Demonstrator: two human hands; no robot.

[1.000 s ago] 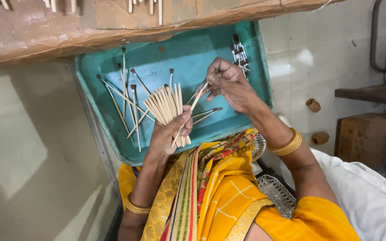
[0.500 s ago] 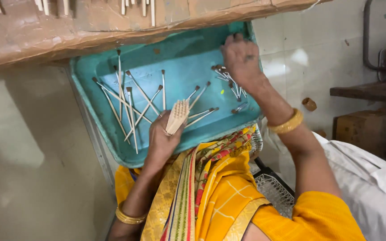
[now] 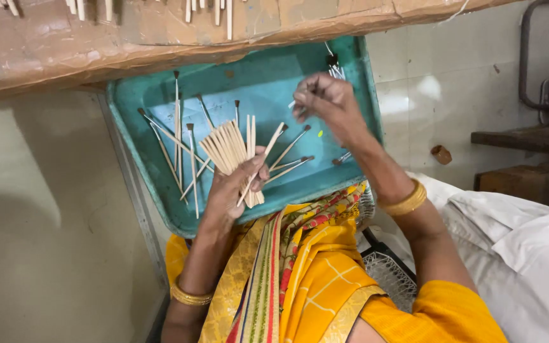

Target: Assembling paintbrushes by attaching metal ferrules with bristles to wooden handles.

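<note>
My left hand (image 3: 235,187) grips a fanned bundle of thin pale wooden sticks (image 3: 229,147) over the near side of a teal tray (image 3: 268,79). Higher up and to the right, my right hand (image 3: 325,98) hovers above the tray with its fingers pinched on a small metal-tipped piece (image 3: 295,104). Several small brushes with dark tips (image 3: 182,136) lie loose on the tray's left and middle. A small cluster of metal ferrules (image 3: 334,63) rests at the tray's far right corner.
A brown cardboard-covered board (image 3: 160,32) with stick ends along its far edge overhangs the tray's top. White sacks (image 3: 522,254) sit at right beside a wire basket (image 3: 386,276). A dark pipe (image 3: 528,57) and wooden plank (image 3: 528,140) stand against the tiled wall.
My right hand drew back from the far right corner toward the tray's middle with a small piece pinched. The stick bundle in my left hand has fanned out wider.
</note>
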